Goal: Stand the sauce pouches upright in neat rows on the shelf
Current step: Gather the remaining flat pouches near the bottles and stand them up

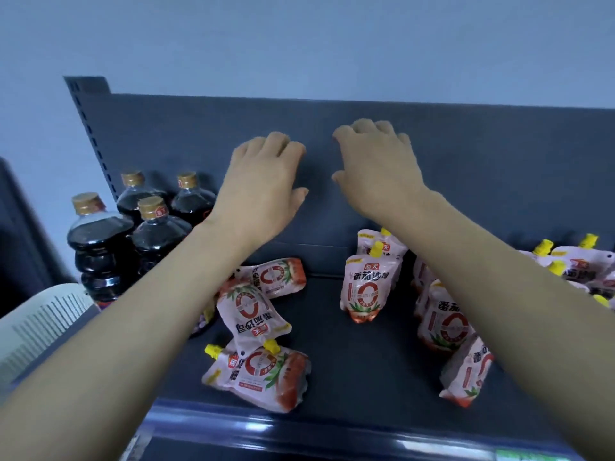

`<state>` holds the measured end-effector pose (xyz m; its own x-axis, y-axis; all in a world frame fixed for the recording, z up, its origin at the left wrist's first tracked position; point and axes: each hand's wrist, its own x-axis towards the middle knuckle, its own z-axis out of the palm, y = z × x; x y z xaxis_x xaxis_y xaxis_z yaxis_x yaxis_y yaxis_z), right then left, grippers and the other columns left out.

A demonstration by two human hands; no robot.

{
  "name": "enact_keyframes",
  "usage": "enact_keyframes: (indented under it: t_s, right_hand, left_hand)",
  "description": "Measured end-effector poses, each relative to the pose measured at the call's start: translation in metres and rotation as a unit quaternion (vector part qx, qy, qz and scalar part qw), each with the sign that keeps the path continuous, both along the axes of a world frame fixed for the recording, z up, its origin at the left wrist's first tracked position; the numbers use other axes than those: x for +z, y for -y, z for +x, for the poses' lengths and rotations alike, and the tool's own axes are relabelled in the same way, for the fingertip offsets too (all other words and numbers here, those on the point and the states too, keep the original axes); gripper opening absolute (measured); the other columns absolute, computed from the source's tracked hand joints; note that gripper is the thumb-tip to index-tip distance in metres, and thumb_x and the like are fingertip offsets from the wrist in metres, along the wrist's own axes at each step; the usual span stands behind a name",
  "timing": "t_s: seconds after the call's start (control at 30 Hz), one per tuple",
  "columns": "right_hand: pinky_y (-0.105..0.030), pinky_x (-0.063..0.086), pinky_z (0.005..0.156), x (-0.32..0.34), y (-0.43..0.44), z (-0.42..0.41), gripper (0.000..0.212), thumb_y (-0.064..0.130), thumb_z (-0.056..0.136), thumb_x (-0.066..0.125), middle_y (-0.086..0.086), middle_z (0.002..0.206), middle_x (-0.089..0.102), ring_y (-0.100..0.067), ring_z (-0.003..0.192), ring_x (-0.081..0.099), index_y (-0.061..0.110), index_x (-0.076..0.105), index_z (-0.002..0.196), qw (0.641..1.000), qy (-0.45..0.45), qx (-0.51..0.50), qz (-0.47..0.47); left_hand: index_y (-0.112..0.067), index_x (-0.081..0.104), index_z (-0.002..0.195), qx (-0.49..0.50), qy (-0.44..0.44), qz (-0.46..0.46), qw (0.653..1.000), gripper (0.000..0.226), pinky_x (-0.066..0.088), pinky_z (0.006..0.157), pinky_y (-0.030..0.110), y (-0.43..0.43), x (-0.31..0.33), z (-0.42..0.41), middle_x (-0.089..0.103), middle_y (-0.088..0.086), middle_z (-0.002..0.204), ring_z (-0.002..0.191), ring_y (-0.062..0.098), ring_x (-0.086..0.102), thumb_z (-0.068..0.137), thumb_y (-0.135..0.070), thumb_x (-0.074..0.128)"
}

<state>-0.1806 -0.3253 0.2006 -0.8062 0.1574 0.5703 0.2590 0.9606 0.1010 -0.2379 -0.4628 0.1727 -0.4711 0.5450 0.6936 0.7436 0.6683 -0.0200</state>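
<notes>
Dark shelf holds toppled tomato sauce pouches lying crosswise below the left hand, nearer than the right hand; both hover empty, fingers loosely curled.

Open lane: bare shelf floor runs centre frame, from front edge to back panel. Left flank: toppled pouches in a loose heap, lower centre-left; dark bottles crowd the far left. Right flank: upright pouch pair just right of centre, then a packed cluster partly hidden under the right forearm. Upper frame above the pouches is clear; both hands hang there empty.
</notes>
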Motion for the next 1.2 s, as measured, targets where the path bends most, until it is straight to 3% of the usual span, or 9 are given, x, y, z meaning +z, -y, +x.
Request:
enact_keyframes:
  t_s: [0.23,0.47,0.7,0.9,0.97,1.1,1.17,1.2]
  right_hand:
    - [-0.042,0.031,0.102,0.014,0.049,0.023,0.053,0.015,0.086,0.06,-0.01,0.142,0.039,-0.032,0.133,0.033,0.01,0.04,0.135,0.997,-0.068,0.014,0.04]
    - [-0.043,0.028,0.105,-0.008,0.085,0.024,0.055,0.015,0.087,0.059,-0.011,0.145,0.036,-0.032,0.138,0.029,0.011,0.038,0.137,0.998,-0.05,0.038,0.027]
    - [-0.044,0.033,0.101,-0.078,0.098,0.001,0.047,0.017,0.086,0.06,-0.011,0.137,0.045,-0.032,0.13,0.037,0.01,0.047,0.13,0.994,0.083,0.068,-0.012]
    - [-0.044,0.039,0.094,-0.135,0.09,-0.027,0.035,0.012,0.087,0.057,-0.013,0.126,0.054,-0.034,0.121,0.045,0.009,0.053,0.122,0.972,0.215,0.078,-0.05]
    - [-0.039,0.042,0.084,-0.152,0.086,-0.035,0.028,0.016,0.087,0.057,-0.014,0.12,0.059,-0.034,0.113,0.052,0.008,0.056,0.114,0.961,0.253,0.076,-0.077]
    - [-0.026,0.038,0.059,-0.177,0.076,-0.049,0.023,0.03,0.084,0.066,-0.011,0.106,0.063,-0.026,0.087,0.056,0.01,0.058,0.094,0.905,0.371,0.058,-0.2]
    - [-0.024,0.035,0.052,-0.188,0.071,-0.053,0.033,0.04,0.081,0.068,-0.004,0.098,0.059,-0.02,0.084,0.052,0.013,0.06,0.099,0.859,0.43,0.053,-0.272]
    - [-0.024,0.039,0.056,-0.192,0.07,-0.053,0.037,0.042,0.08,0.07,-0.001,0.097,0.057,-0.019,0.086,0.052,0.016,0.061,0.104,0.835,0.453,0.046,-0.311]
  left_hand:
    - [0.001,0.054,0.119,0.024,-0.108,0.054,0.992,0.054,0.037,0.095,0.05,0.05,0.018,0.026,0.055,0.022,0.12,0.109,0.042,0.052,0.072,-0.018,0.072]
    - [-0.001,0.051,0.123,0.029,-0.083,0.061,0.994,0.055,0.036,0.094,0.048,0.087,-0.002,0.038,0.054,0.021,0.121,0.11,0.04,0.051,0.076,-0.023,0.069]
    - [-0.007,0.048,0.127,0.049,0.146,-0.007,0.988,0.055,0.041,0.095,0.048,0.107,-0.078,0.029,0.052,0.014,0.121,0.112,0.035,0.049,0.08,-0.029,0.067]
    - [-0.009,0.051,0.121,0.083,0.361,-0.06,0.927,0.052,0.047,0.086,0.043,0.118,-0.156,0.012,0.054,0.015,0.118,0.105,0.034,0.054,0.078,-0.031,0.069]
    - [-0.006,0.052,0.119,0.101,0.409,-0.066,0.905,0.05,0.048,0.082,0.039,0.119,-0.176,0.006,0.057,0.015,0.117,0.101,0.034,0.056,0.079,-0.033,0.067]
    - [-0.002,0.053,0.111,0.145,0.469,-0.09,0.866,0.042,0.043,0.072,0.036,0.113,-0.2,-0.003,0.057,0.016,0.112,0.094,0.032,0.056,0.081,-0.029,0.064]
    - [-0.002,0.052,0.108,0.157,0.495,-0.106,0.848,0.039,0.041,0.07,0.035,0.11,-0.208,-0.008,0.054,0.017,0.113,0.094,0.032,0.055,0.081,-0.028,0.064]
    - [-0.003,0.052,0.109,0.162,0.504,-0.115,0.841,0.039,0.04,0.072,0.034,0.108,-0.211,-0.01,0.052,0.017,0.115,0.096,0.032,0.053,0.082,-0.029,0.063]
